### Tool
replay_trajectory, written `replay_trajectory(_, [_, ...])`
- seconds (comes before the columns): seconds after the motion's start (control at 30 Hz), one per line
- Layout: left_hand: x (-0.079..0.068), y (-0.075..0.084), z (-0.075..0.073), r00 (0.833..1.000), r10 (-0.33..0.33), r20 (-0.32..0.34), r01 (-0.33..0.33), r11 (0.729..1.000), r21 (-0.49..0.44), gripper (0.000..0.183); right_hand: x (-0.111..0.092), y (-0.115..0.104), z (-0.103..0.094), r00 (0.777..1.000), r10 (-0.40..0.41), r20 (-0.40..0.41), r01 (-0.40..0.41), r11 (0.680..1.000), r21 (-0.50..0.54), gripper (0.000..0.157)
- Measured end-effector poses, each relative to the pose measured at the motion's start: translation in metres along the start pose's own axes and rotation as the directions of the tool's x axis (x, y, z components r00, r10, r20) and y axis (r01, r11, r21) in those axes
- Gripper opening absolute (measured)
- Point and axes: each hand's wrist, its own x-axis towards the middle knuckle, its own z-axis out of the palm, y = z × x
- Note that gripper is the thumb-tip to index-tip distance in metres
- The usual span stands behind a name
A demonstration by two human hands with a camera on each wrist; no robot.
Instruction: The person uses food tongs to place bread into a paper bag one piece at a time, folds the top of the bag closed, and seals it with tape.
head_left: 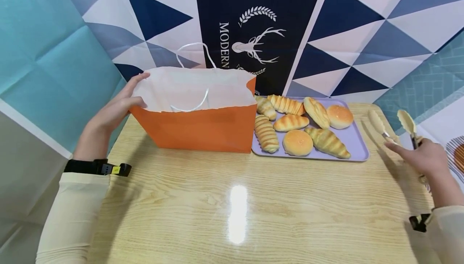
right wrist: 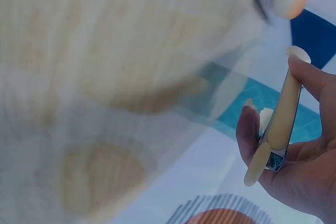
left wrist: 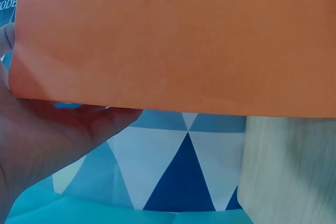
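An orange paper bag (head_left: 203, 129) with a white inside and white cord handles stands on the table, its mouth wide. My left hand (head_left: 119, 105) grips its left side, the thumb at the near corner and fingers at the far one; the left wrist view shows the orange side (left wrist: 173, 40) close up. Off to the right, my right hand (head_left: 429, 157) holds a pair of food tongs (head_left: 407, 122) with cream tips spread apart. The right wrist view shows the tongs (right wrist: 283, 114) between thumb and fingers, with nothing between the tips.
Right beside the bag lies a lilac tray (head_left: 357, 145) with several breads, among them a round bun (head_left: 298, 143) and a croissant (head_left: 329, 142). The wooden table (head_left: 181, 203) extends in front. A patterned cloth (head_left: 261, 22) hangs behind.
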Motion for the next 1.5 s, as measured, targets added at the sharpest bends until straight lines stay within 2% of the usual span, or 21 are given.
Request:
replay_trajectory(0.17, [0.0,0.0,0.0,1.0,-0.002,0.001,0.002,1.0,0.003,0.08,-0.003,-0.017,-0.01,0.996,-0.052,-0.071,0.054,0.998,0.024,0.069])
replay_trajectory(0.33, [-0.001,0.0,0.001,1.0,-0.002,0.003,0.002,1.0,-0.001,0.079,-0.008,-0.042,-0.018,0.99,-0.114,-0.088,0.115,0.993,0.01,0.068])
replay_trajectory(0.53, [-0.001,0.001,0.002,1.0,0.003,0.003,-0.003,1.0,0.005,0.08,-0.018,-0.074,-0.023,0.974,-0.191,-0.119,0.197,0.979,0.043,0.067])
replay_trajectory(0.93, [-0.002,0.0,0.004,1.0,-0.014,-0.008,0.014,1.0,-0.006,0.079,-0.036,-0.124,-0.02,0.924,-0.35,-0.156,0.367,0.926,0.093,0.062])
replay_trajectory(1.13, [-0.002,0.0,0.004,1.0,-0.005,-0.013,0.005,1.0,-0.012,0.079,-0.038,-0.134,-0.007,0.887,-0.43,-0.166,0.446,0.892,0.069,0.059])
replay_trajectory(1.3, [-0.003,0.002,0.004,1.0,-0.004,-0.015,0.004,1.0,-0.001,0.08,-0.034,-0.137,0.005,0.857,-0.478,-0.192,0.487,0.873,0.0,0.059])
replay_trajectory(1.5, [-0.003,0.002,0.004,1.0,0.001,-0.017,-0.001,1.0,0.017,0.081,-0.035,-0.141,0.01,0.87,-0.472,-0.141,0.472,0.881,-0.035,0.064])
